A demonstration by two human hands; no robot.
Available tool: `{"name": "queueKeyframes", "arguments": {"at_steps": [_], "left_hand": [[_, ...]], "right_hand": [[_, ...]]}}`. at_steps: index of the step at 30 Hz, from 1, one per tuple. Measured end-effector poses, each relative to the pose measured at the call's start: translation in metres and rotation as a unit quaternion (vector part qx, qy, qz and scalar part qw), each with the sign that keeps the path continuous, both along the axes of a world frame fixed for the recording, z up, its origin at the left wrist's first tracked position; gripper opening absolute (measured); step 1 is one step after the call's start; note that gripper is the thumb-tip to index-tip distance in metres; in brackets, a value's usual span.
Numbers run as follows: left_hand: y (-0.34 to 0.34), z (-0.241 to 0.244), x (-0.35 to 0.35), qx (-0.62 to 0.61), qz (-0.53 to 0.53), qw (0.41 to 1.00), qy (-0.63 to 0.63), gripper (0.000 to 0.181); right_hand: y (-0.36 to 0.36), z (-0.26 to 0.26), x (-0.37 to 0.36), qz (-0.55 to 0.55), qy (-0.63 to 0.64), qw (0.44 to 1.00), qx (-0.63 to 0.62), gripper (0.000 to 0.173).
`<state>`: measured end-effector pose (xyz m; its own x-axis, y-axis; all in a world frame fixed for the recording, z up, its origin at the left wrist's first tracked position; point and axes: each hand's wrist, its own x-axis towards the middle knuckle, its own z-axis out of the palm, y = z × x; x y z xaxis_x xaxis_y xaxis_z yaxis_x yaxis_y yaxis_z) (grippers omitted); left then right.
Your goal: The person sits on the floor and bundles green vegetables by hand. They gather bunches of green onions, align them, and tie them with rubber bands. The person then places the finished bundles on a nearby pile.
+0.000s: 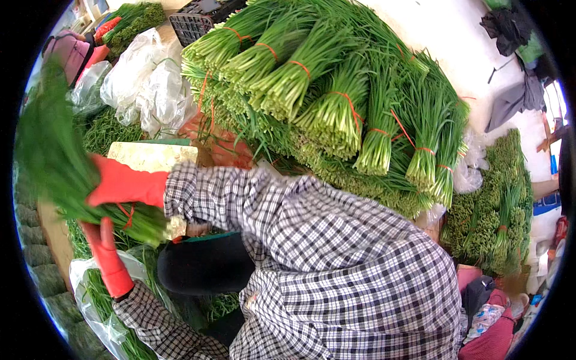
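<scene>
A long bunch of green garlic chives (54,148), blurred, spans the left side, its pale stalk ends towards my body. Around it goes a red tie (128,217). My right hand (123,182), in a red rubber glove, grips the bunch from above, its fingers partly hidden by leaves. Just below, my left hand (108,261), gloved the same way, touches the lower side of the bunch with thumb and fingers apart. Whether it grips cannot be told. Loose chives in a clear plastic bag (83,279) lie beside my left forearm.
Tied chive bunches (333,112) form a big pile beyond my right arm. A pale block (153,154) stands by my right wrist. Crumpled plastic bags (144,81) and a black crate (191,27) are farther up. Another chive stack (488,211) stands at the right.
</scene>
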<state>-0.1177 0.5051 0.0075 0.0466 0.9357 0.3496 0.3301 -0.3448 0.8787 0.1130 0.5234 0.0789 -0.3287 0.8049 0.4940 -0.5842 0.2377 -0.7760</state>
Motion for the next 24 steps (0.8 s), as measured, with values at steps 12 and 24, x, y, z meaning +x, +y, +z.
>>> {"name": "queueKeyframes", "arguments": {"at_steps": [12,24], "left_hand": [[-0.058,0.169,0.135,0.465,0.055,0.87,0.153,0.055],[-0.084,0.035,0.021,0.149,0.108,0.979,0.088,0.056]], "right_hand": [[-0.085,0.058,0.207,-0.145,0.089,0.982,-0.086,0.043],[-0.232,-0.004,0.553,-0.589,-0.115,0.764,-0.236,0.058]]}}
